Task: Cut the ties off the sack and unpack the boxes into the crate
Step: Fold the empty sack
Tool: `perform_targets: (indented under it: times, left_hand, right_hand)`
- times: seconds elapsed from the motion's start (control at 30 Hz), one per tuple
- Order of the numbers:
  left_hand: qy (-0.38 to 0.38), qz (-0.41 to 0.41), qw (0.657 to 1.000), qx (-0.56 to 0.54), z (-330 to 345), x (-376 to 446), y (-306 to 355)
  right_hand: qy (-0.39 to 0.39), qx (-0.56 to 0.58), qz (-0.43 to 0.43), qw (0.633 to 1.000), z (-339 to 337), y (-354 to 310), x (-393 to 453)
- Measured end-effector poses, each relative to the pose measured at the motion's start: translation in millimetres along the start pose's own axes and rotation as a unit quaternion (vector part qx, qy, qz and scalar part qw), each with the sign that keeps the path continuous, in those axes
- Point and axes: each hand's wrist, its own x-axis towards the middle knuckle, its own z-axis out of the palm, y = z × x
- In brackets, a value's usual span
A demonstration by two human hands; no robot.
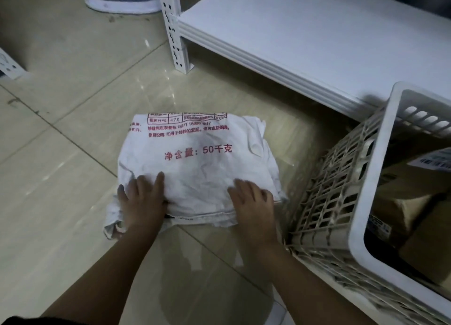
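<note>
Both the left hand [141,200] and right hand [251,202] press flat-fingered on the folded sack [195,158]. Boxes [402,202] sit in the crate [366,178]

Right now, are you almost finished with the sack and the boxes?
Nearly, it seems. The sack lies flat and folded on the floor, so it looks empty, and brown boxes already sit inside the crate. Both hands, left hand and right hand, are pressing the sack down flat. I see no ties or cutter here. What is left looks like putting the folded sack away.
</note>
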Motion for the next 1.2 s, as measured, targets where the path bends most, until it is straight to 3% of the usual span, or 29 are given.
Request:
perform_targets:
  times: [0.07, 0.13, 0.2, 0.4, 0.57, 0.7, 0.83, 0.97, 1.1, 1.2]
  left_hand:
    - [0.093, 0.014, 0.996, 0.007, 3.6, -14.8, -3.1]
    - [0.100, 0.024, 0.995, -0.013, 9.0, -35.6, -10.6]
    - [0.049, 0.046, 0.997, -0.033, 21.7, -54.9, -17.5]
    - [-0.123, 0.069, 0.989, -0.054, 32.3, -42.7, -28.9]
    - [-0.201, 0.027, 0.978, -0.054, 3.7, 4.2, -27.2]
    - [-0.188, 0.011, 0.981, -0.050, 4.4, 0.9, -21.7]
    - [0.017, 0.049, 0.989, -0.135, -17.1, -11.5, -13.8]
    - [0.087, 0.111, 0.980, -0.137, -71.6, -16.6, 3.2]
    - [0.057, 0.104, 0.971, -0.206, -133.0, -24.1, 24.2]
    - [-0.015, 0.097, 0.970, -0.223, -179.5, -35.2, 40.7]
  right_hand:
    - [-0.018, 0.010, 0.001, 1.000, 0.6, 5.2, -14.8]
    - [-0.086, 0.005, 0.011, 0.996, 6.8, 8.6, -27.8]
    - [-0.190, -0.013, 0.016, 0.981, 11.8, 11.7, -35.0]
    - [-0.356, 0.001, -0.006, 0.934, 4.2, 17.3, -6.8]
    - [-0.415, -0.036, 0.010, 0.909, -4.8, 8.3, 30.9]
    - [-0.381, -0.008, 0.002, 0.924, -11.3, 13.3, 25.6]
    - [-0.266, 0.043, 0.011, 0.963, -29.2, 3.3, 21.4]
    - [-0.207, 0.143, 0.005, 0.968, -72.7, -17.6, 29.0]
    - [-0.193, 0.218, 0.052, 0.955, -130.2, -21.9, 26.8]
    - [-0.188, 0.183, 0.059, 0.963, -183.3, -12.7, 11.5]
